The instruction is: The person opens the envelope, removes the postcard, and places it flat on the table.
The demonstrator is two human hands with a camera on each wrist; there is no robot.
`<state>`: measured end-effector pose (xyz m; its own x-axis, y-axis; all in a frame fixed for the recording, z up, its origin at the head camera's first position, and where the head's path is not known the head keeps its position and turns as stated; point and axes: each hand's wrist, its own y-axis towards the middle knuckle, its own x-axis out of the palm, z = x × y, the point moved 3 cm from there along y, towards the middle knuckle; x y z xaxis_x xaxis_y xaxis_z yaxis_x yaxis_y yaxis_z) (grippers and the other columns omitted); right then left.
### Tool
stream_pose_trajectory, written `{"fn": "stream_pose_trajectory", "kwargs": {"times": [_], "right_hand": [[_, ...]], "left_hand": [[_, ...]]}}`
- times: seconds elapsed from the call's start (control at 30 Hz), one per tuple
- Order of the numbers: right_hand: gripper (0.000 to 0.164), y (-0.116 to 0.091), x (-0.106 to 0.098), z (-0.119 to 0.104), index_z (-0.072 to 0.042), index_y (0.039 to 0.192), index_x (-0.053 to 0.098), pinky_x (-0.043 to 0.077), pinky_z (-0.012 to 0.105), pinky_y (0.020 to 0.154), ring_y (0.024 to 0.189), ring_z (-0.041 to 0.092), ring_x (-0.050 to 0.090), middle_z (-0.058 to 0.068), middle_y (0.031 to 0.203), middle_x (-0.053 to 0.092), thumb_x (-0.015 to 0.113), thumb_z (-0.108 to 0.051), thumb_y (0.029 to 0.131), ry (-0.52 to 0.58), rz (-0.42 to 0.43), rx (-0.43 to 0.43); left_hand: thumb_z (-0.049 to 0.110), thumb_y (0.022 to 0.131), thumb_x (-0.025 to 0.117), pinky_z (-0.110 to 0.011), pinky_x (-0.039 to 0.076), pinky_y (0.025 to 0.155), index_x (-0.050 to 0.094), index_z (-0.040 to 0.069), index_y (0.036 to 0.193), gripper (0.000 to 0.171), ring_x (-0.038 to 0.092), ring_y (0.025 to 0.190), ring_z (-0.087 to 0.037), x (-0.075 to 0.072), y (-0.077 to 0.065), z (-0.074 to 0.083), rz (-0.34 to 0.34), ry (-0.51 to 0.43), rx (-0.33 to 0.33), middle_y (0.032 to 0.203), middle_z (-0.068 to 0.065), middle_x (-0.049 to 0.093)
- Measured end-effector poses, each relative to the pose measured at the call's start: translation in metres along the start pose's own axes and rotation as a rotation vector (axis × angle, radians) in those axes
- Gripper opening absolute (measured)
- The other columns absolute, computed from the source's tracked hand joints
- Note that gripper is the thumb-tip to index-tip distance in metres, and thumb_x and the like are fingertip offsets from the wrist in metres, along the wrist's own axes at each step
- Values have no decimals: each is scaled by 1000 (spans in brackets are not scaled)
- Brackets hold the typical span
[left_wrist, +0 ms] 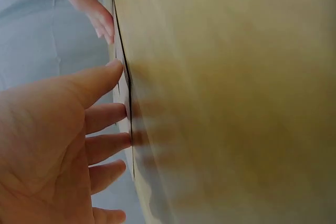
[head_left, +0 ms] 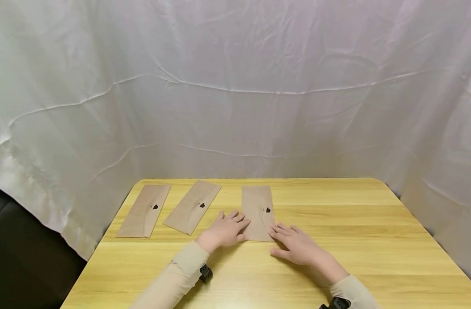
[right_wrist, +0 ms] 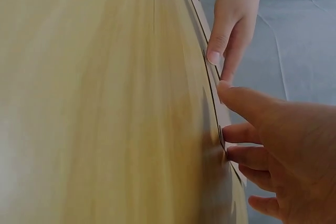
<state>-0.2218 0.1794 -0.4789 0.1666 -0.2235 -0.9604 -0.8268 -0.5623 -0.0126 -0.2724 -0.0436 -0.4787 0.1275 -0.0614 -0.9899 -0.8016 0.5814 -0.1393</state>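
A tan paper envelope (head_left: 256, 206) with a small dark emblem lies flat on the wooden table, its long side running away from me. My left hand (head_left: 227, 230) touches its left edge near the front corner, fingers extended. At the opposite edge, my right hand (head_left: 295, 245) rests its straight fingertips by the front right corner. In the left wrist view, the left fingers (left_wrist: 107, 148) meet the envelope's thin edge. The right wrist view shows the right fingers (right_wrist: 247, 156) along the other edge, with the left hand (right_wrist: 234, 24) beyond.
Two similar envelopes lie to the left: one slanted (head_left: 193, 207) beside my left hand, another (head_left: 143, 211) near the table's left edge. The wooden table (head_left: 374, 240) has rounded far corners. A pale curtain (head_left: 235, 120) hangs behind it. Something dark (head_left: 23, 253) stands at lower left.
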Motion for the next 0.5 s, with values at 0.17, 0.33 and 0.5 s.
{"fn": "stream_pose_trajectory", "kwargs": {"times": [0.17,0.33,0.5], "right_hand": [[64,-6,-2,4,-5,140,52,28,60,114,142,37,37,15,151,44,53,-51,96,-7,11,-5],[62,-12,-5,7,-4,139,54,31,60,112,140,37,40,16,149,47,55,-48,95,-16,25,-15],[61,-20,-9,11,-4,138,55,33,61,111,139,39,41,17,147,48,56,-48,95,-17,39,-15]], "left_hand": [[56,97,47,-60,23,117,37,25,151,63,27,149,-24,-6,6,4,-15,18,12,158,0,35],[61,95,46,-60,22,118,35,26,152,68,25,150,-23,-6,15,6,-34,23,23,159,1,33],[63,92,50,-61,20,118,34,24,153,74,24,150,-25,-8,23,8,-49,-3,41,160,-1,31]]}}
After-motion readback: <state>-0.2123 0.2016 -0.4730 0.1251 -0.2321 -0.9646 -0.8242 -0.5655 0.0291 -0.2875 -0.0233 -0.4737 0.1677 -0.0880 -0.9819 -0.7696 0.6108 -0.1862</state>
